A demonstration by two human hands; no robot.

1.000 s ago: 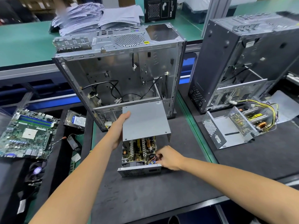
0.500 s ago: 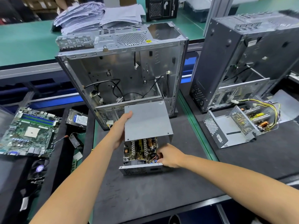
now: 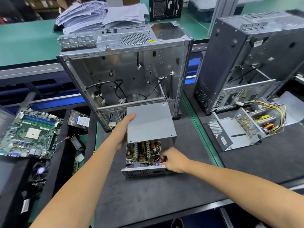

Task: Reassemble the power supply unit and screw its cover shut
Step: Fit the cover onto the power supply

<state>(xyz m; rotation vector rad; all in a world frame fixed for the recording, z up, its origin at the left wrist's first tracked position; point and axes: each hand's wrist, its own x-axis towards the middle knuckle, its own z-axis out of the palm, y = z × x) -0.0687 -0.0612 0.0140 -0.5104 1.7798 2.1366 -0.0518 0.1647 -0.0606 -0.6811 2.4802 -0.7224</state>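
Left hand (image 3: 122, 131) still gripping cover (image 3: 150, 122), tilted over power supply unit (image 3: 143, 159) on black mat (image 3: 148, 195). Right hand (image 3: 174, 160) still pinching wires (image 3: 158, 159) inside. Little changed since earlier.

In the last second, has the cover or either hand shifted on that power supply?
Hardly. The left hand still holds the grey cover raised over the open power supply, and the right hand still works at the wires by its front corner. Only the view drifted slightly.
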